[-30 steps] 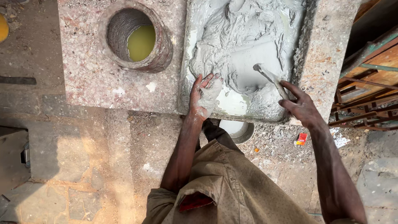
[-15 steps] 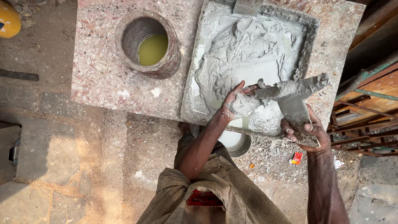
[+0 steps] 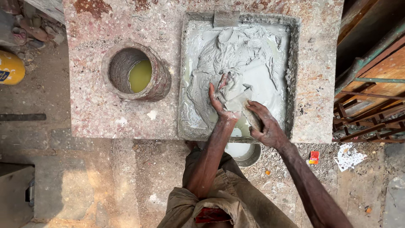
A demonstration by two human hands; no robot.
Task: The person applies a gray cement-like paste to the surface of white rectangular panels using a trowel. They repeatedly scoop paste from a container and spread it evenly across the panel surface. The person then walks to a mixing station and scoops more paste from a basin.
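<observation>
A shallow grey tray (image 3: 295, 84) full of wet grey paste (image 3: 240, 55) lies on a speckled stone slab (image 3: 97, 114). My left hand (image 3: 220, 100), fingers spread and smeared grey, presses on a lump of paste near the tray's front. My right hand (image 3: 265, 126) is shut on a paste-coated trowel (image 3: 241, 104), whose blade lies under the left hand's fingers. Both hands work at the tray's near right part.
A rough round pot (image 3: 137, 71) holding yellow-green liquid stands on the slab, left of the tray. A white bowl (image 3: 242, 153) sits on the ground below the slab's front edge. Rusty metal frames (image 3: 367, 118) stand at the right, a yellow container (image 3: 9, 67) at the far left.
The right hand has brought the trowel from the tray's right edge in over the paste. The left hand now presses on the blade. The camera has moved closer.
</observation>
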